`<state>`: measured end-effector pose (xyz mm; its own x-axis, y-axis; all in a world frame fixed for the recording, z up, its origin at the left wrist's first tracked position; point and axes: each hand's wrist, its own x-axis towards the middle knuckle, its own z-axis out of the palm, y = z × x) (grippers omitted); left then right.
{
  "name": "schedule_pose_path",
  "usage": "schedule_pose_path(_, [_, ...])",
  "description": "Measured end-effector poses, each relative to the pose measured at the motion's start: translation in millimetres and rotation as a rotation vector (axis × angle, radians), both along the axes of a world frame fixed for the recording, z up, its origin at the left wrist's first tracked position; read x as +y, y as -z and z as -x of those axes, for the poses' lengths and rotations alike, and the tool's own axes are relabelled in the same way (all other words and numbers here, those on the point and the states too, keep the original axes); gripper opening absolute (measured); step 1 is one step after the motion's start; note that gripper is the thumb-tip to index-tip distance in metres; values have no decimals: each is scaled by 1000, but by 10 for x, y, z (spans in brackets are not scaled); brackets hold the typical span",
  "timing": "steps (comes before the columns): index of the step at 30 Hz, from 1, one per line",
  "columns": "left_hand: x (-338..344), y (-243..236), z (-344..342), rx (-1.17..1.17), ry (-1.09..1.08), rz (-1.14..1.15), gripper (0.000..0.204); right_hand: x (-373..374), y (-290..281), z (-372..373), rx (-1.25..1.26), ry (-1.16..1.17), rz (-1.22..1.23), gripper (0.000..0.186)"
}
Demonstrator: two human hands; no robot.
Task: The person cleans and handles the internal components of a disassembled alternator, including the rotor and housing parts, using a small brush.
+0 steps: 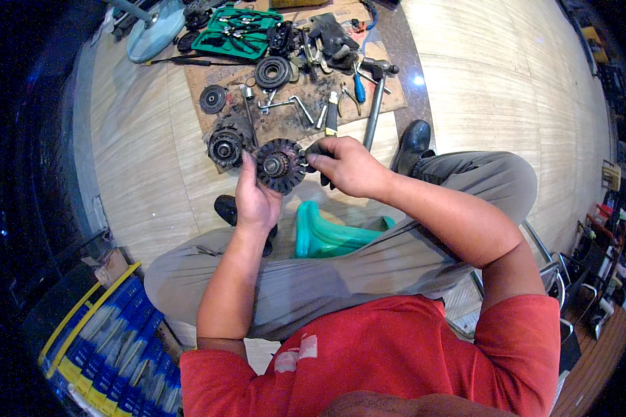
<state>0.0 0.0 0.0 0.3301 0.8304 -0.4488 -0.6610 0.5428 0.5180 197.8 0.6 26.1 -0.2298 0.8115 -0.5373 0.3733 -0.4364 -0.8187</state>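
Note:
My left hand (257,198) grips a round, dark machine part (279,165) with a toothed rim and a shiny ringed hub, its thumb raised along the left side. At the right rim of that part, my right hand (344,167) has its blackened fingers curled and pinched. What sits in that pinch is too small to make out. Just left of the held part, a greasy cylindrical housing (227,144) rests on the cardboard's edge, its ringed face toward me.
Tools lie on stained cardboard (209,76): a hammer (375,104), a blue-handled screwdriver (359,87), pliers (350,99), a utility knife (332,115) and wrenches. Beyond are a pulley (273,72), a dark disc (213,99) and a green tool case (236,33). A green plastic stool (313,240) stands between my legs.

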Motion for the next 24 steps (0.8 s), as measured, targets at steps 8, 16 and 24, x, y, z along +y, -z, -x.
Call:
schedule_pose_path(8, [-12,-3,-31,182,50,-50,34,-39,-82,4,-264,-143,-692,20])
schedule_pose_path(16, [-46,-30,-89,259,20,-35,29,-35,-59,-13,-338,-311,-835,20])
schedule_pose_path(24, [-73,-75,-125,289,-5,-55,29,-32,-58,-10,-371,-333,-905,18])
